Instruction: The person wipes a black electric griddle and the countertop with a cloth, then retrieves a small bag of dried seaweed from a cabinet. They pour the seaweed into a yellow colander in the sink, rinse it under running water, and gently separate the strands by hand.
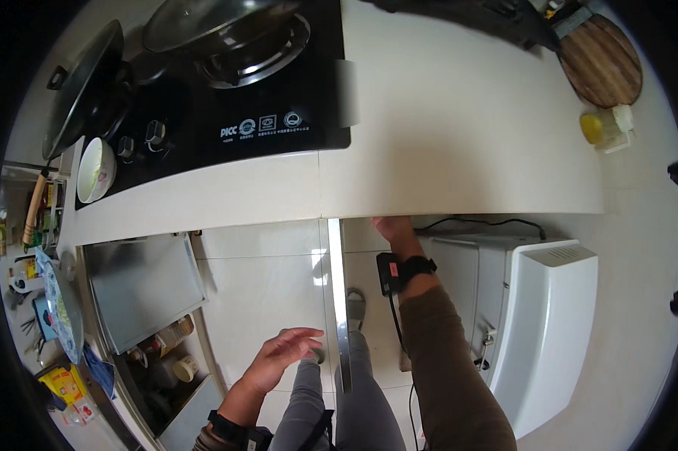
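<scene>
My right hand reaches in under the front edge of the pale countertop; its fingers are hidden beneath it, so what they touch cannot be seen. Just left of that wrist, a narrow cabinet door, standing open, is seen from its top edge. My left hand hangs left of the door, above my legs, with its fingers apart and nothing in it. It does not touch the door.
A black gas hob with pans stands at the upper left, a bowl at its corner. An opened cabinet holds jars at the left. A white appliance stands right. A round wooden board lies upper right.
</scene>
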### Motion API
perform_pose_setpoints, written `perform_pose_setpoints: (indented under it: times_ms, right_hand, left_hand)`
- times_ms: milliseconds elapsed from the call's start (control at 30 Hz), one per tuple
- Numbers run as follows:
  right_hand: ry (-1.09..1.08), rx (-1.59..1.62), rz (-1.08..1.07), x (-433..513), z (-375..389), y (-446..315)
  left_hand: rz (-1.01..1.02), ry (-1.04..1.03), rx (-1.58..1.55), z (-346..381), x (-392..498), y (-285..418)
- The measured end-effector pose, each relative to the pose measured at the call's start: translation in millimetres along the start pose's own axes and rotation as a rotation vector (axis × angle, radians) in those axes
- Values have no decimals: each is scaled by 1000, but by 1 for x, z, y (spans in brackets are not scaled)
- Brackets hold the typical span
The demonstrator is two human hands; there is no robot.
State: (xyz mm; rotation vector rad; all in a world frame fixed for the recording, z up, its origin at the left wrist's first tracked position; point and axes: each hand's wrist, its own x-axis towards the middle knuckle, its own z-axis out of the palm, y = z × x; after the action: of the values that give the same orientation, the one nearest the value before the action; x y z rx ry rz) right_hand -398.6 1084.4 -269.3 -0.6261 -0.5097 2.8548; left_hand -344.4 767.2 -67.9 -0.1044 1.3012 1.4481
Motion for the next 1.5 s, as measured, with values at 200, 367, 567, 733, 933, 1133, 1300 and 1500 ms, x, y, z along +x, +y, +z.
perform_pose_setpoints:
  times_ms: [200, 367, 567, 733, 933, 1133, 1300, 1500]
  right_hand:
    - [250, -135, 18, 53, 3, -3]
    - [446, -659, 70, 15, 12, 0]
    - [218, -1269, -370, -181, 91, 19]
    - [-423, -1905, -385, -269, 175, 66]
    - [-19, -2196, -282, -275, 165, 66]
    - [219, -2337, -140, -280, 128, 38]
    - [226, -2471, -161, -251, 81, -18]
    - [364, -2671, -185, -223, 72, -65]
  left_hand:
    - [-68, 61, -68, -11, 6, -13]
    - [-74, 37, -34, -10, -3, -9]
    - [14, 62, -80, -7, -28, 13]
    - [133, 175, -188, -8, -54, 34]
    - [244, 229, -270, -10, -95, 50]
    - [332, 328, -318, -20, -139, 58]
    - [437, 430, -349, -40, -193, 55]
    - [616, 608, -440, -73, -277, 39]
